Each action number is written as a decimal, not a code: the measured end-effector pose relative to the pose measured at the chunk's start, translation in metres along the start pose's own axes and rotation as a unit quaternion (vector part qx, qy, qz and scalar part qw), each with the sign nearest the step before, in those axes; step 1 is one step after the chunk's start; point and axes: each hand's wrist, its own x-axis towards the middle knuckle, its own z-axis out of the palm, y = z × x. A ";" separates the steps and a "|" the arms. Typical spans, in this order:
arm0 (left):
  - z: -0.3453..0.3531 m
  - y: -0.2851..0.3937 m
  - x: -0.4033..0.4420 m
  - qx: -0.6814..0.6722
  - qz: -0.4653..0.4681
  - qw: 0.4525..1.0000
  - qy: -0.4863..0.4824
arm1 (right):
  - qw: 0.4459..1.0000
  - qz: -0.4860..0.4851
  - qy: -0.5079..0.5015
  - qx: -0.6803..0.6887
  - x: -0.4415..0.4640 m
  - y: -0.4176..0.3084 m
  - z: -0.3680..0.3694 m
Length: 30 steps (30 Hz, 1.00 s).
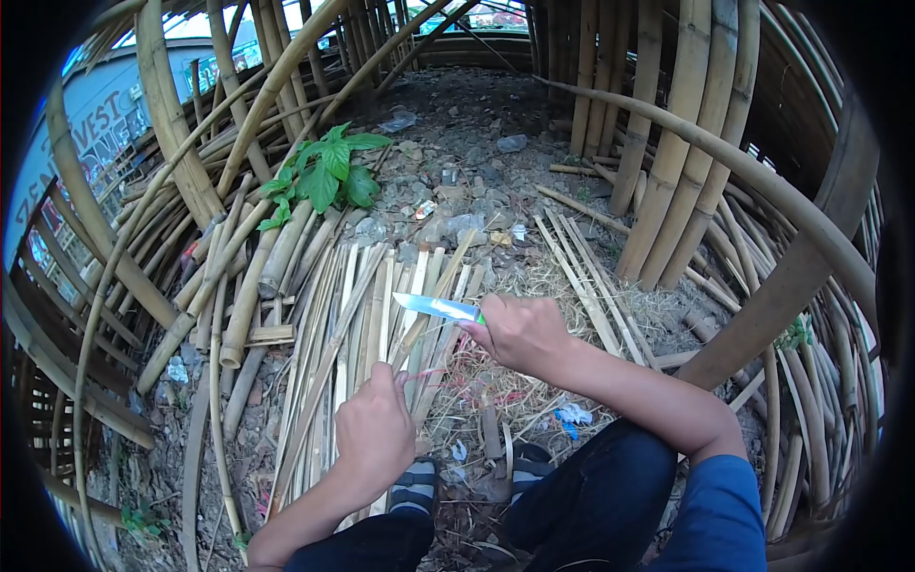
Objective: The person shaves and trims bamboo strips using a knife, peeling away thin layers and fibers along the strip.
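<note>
In the middle of the head view my right hand [526, 334] is wrapped round the green handle of a knife [440, 307]. The blade points left, above a row of split bamboo strips [357, 286] on the ground. Lower and to the left, my left hand [376, 426] is closed, with a thin reddish strand [424, 374] running rightward from its fingertips. Blade and left hand are apart. Pale shavings [505, 381] and red scraps lie below my right hand.
Bamboo poles stand upright at the left [176, 124] and right [681, 143]. A curved pole [734, 157] arches across the right side. A leafy plant [326, 172] grows beyond the strips. More strips [593, 281] lie on the right. Rubble and litter cover the ground.
</note>
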 end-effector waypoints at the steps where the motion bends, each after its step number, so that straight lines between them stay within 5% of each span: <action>1: 0.000 -0.001 -0.001 0.002 0.006 1.000 0.003 | 1.000 0.000 0.000 0.004 0.000 0.001 -0.001; 11: 0.002 -0.009 -0.007 0.022 0.010 1.000 -0.017 | 0.996 0.072 -0.007 -0.058 -0.013 0.029 -0.005; 13: 0.000 -0.008 -0.008 0.030 -0.010 0.999 -0.032 | 0.973 0.217 -0.062 -0.050 -0.010 0.036 -0.010; 20: -0.010 -0.004 -0.003 -0.002 -0.007 1.000 -0.024 | 0.920 0.379 -0.097 0.006 -0.025 0.054 -0.012; 26: -0.008 -0.008 0.003 -0.127 -0.082 0.984 -0.090 | 0.948 0.282 0.023 0.143 -0.011 0.020 -0.026; 30: 0.011 -0.020 0.003 -0.232 -0.092 0.962 -0.105 | 0.977 0.104 0.009 0.188 0.001 -0.010 -0.030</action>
